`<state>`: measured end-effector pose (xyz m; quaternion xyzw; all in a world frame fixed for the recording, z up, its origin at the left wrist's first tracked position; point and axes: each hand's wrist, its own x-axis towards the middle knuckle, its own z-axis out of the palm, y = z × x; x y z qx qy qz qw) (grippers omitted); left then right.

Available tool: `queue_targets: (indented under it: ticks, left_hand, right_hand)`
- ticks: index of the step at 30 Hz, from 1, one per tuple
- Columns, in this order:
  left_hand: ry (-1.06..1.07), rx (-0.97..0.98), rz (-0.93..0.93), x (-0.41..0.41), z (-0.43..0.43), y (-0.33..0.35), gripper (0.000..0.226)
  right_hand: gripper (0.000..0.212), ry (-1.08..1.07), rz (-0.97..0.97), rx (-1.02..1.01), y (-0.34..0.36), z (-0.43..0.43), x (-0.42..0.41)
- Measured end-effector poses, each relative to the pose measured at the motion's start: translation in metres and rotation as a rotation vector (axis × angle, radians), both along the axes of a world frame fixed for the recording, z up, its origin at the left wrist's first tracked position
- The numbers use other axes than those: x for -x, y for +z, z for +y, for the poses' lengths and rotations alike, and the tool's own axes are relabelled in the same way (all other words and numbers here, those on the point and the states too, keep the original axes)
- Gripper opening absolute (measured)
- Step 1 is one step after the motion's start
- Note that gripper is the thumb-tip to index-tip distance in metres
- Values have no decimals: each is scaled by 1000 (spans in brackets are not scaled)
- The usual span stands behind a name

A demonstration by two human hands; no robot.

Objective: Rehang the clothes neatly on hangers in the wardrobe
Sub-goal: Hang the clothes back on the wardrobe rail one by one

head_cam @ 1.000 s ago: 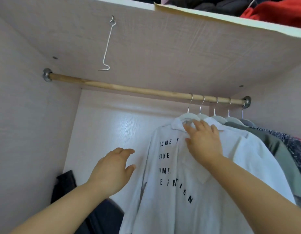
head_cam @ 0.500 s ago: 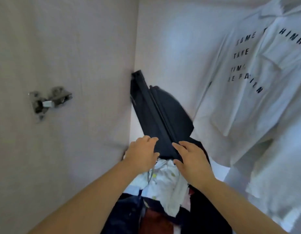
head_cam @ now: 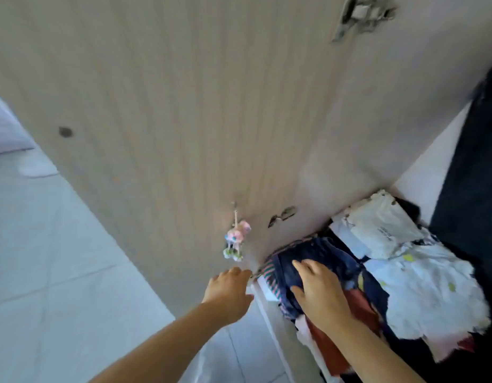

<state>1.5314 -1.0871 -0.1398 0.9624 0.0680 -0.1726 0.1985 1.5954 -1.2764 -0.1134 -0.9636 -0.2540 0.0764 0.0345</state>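
At wardrobe's front edge (head_cam: 267,305), left hand (head_cam: 228,288), grip unclear, right hand (head_cam: 319,290) spread flat on denim garment (head_cam: 322,252)

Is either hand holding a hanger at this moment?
No: the right hand lies on the blue denim garment, and the left hand holds nothing.

Home bedroom: wooden wardrobe panel (head_cam: 184,106), heap of clothes (head_cam: 391,272) inside, pale tiled floor (head_cam: 46,258).
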Motion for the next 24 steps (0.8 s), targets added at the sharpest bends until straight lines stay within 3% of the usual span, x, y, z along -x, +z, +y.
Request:
queue_targets:
  ticks: [13, 19, 24]
  left_hand:
    - [1060, -10, 134, 275, 128, -17, 55]
    - [1334, 1, 135, 372, 194, -16, 53]
    - [1433, -5, 110, 432, 274, -12, 53]
  right_hand:
    - [47, 915, 208, 90, -46, 240, 138]
    - [52, 1177, 209, 92, -46, 366, 215]
    - [53, 1255, 199, 134, -43, 468, 272]
